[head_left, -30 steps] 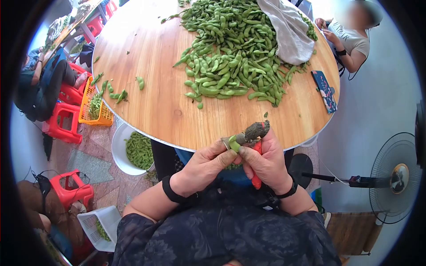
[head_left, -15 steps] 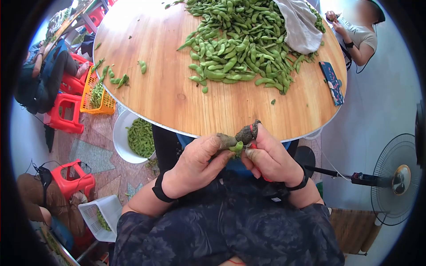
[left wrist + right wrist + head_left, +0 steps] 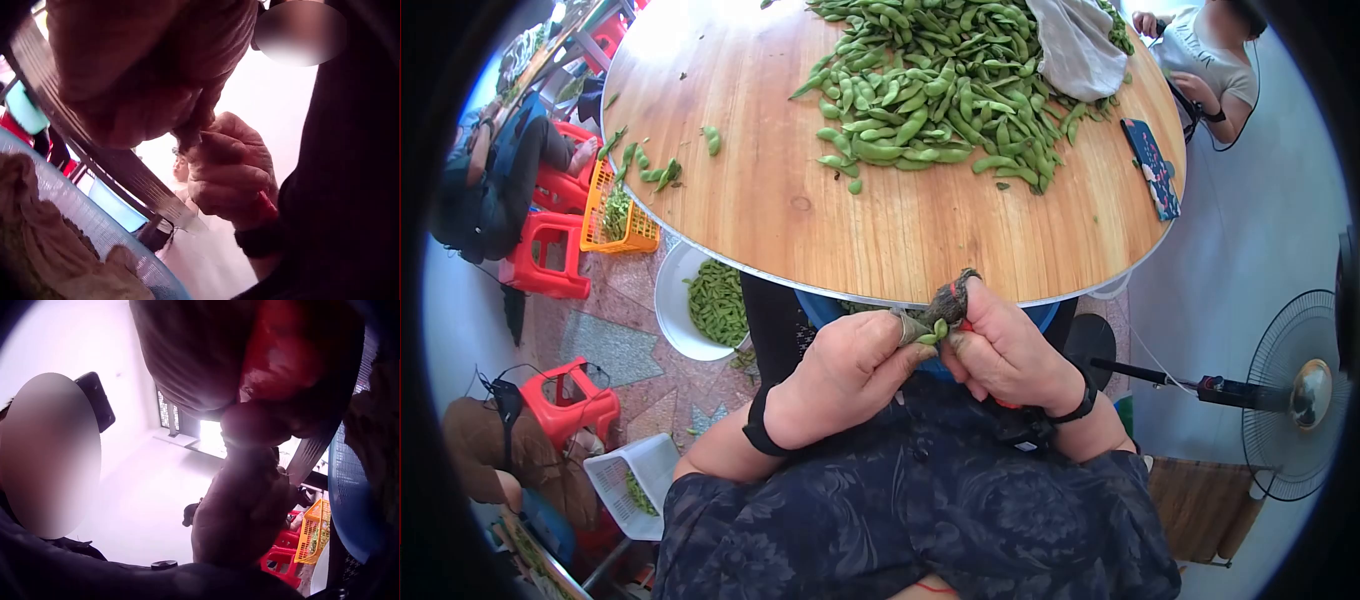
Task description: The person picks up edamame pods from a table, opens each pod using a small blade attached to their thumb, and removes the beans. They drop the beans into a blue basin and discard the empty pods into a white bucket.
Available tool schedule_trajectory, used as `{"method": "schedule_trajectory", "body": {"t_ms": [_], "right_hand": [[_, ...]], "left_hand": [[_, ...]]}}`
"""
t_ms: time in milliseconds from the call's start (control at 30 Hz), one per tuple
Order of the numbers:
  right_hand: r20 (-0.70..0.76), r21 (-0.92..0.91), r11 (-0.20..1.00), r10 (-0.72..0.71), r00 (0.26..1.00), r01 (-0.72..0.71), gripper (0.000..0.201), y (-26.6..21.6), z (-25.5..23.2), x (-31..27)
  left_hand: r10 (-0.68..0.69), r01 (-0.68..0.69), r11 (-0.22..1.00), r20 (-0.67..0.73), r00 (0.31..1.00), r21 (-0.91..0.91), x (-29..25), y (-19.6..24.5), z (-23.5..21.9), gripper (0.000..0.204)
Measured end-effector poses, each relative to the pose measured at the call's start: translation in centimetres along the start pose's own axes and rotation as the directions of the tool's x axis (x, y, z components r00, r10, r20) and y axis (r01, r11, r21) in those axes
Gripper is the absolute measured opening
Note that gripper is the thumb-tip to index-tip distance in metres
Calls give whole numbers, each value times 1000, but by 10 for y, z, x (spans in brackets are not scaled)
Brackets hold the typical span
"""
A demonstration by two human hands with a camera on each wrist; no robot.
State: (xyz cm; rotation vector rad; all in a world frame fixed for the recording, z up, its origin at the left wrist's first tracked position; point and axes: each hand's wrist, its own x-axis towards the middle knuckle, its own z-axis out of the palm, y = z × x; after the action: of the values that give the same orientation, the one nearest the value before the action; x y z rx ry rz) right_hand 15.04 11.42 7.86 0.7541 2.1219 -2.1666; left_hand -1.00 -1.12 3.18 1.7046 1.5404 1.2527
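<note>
Both hands meet over the lap at the table's near edge. A green pod [image 3: 938, 331] is pinched between the fingertips of my left hand [image 3: 840, 370], whose finger wears a grey-brown covering. My right hand [image 3: 1012, 352] grips a red-handled tool [image 3: 281, 356], mostly hidden by the palm; a dark wrapping [image 3: 949, 300] with a red band covers its index finger. The fingertips of both hands touch at the pod. In the left wrist view the left hand [image 3: 150, 69] is dark and close, the right hand [image 3: 231, 169] beyond it.
A heap of green pods [image 3: 940, 90] lies on the round table [image 3: 750, 215], with a grey cloth [image 3: 1080, 55] and phone [image 3: 1150, 168]. A white bucket [image 3: 672, 310] of pods stands lower left, a fan [image 3: 1305, 395] at right. People sit at both sides.
Both hands have drawn slightly left and up from their earlier place, still together at the pod. The pod now shows smaller between the fingertips. The seated person at right has lowered one hand.
</note>
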Motion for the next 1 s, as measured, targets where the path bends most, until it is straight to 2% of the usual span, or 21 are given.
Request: {"method": "schedule_trajectory", "body": {"t_ms": [33, 67, 100, 133, 200, 233, 300, 333, 367, 467, 500, 567, 600, 633, 700, 833, 867, 900, 933, 967, 1000], "right_hand": [[-1, 4, 1000, -1, 1000, 1, 18, 1, 0, 0], [40, 74, 997, 16, 999, -19, 15, 2, -1, 0], [83, 144, 989, 30, 996, -42, 13, 3, -2, 0], [83, 150, 988, 30, 996, -42, 13, 6, -3, 1], [209, 468, 877, 9, 978, -108, 20, 10, -3, 1], [207, 473, 875, 5, 978, -105, 20, 11, -3, 1], [244, 641, 746, 27, 969, -182, 21, 11, -1, 1], [237, 645, 744, 23, 971, -175, 21, 11, -1, 0], [210, 621, 767, 37, 977, -162, 20, 9, -2, -1], [170, 538, 829, 73, 983, -155, 19, 7, -6, -5], [166, 473, 866, 96, 981, -165, 18, 7, -8, -5], [172, 463, 870, 97, 980, -167, 18, 6, -9, -5], [182, 445, 879, 100, 978, -173, 17, 7, -10, -5], [181, 452, 876, 95, 979, -169, 17, 8, -10, -5], [180, 422, 897, 58, 982, -131, 16, 10, -9, -6], [178, 424, 902, -1, 984, -76, 16, 17, -6, -7], [216, 456, 886, -22, 976, -81, 16, 19, -6, -7], [252, 486, 870, -45, 967, -86, 16, 20, -6, -7], [250, 490, 868, -48, 967, -84, 16, 20, -6, -7], [265, 546, 830, -43, 963, -113, 15, 20, -6, -6], [280, 601, 787, -42, 959, -141, 15, 20, -6, -5]], "left_hand": [[-1, 1, 1000, 4, 1000, 1, 0, 1, -1, 8], [-153, 174, 954, 101, 983, -245, 1, 4, -2, 10], [-273, 352, 820, 231, 934, -452, 1, 5, -3, 15], [-276, 357, 819, 236, 932, -449, 2, 4, -5, 15], [-305, 628, 367, 549, 778, -686, 6, 1, -9, 21], [-307, 632, 369, 553, 775, -682, 4, -2, -6, 21], [-77, 590, -134, 602, 795, -796, 1, -16, 5, 21], [-50, 578, -222, 601, 798, -785, 1, -18, 10, 23], [-47, 586, -221, 609, 792, -780, 0, -18, 11, 23], [-231, 545, 395, 494, 838, -740, 4, -10, 4, 24], [-231, 552, 396, 502, 833, -734, 6, -7, 2, 24], [-308, 528, 614, 438, 845, -586, 10, 4, -4, 21], [-270, 423, 731, 342, 900, -536, 9, 1, -1, 18], [-273, 428, 733, 348, 897, -529, 8, 2, 0, 18], [-174, 221, 927, 174, 969, -305, 6, 3, 0, 17], [-172, 244, 930, 263, 949, -274, 2, -3, -3, 19], [-239, 442, 729, 411, 880, -522, 2, -5, -3, 20], [-241, 607, 427, 562, 791, -671, 2, -5, -3, 21], [-243, 620, 274, 571, 784, -735, 2, -1, 2, 23], [-245, 622, 276, 572, 783, -733, 2, -3, 6, 23], [-131, 618, 90, 605, 785, -781, 1, -10, 11, 24]]}}
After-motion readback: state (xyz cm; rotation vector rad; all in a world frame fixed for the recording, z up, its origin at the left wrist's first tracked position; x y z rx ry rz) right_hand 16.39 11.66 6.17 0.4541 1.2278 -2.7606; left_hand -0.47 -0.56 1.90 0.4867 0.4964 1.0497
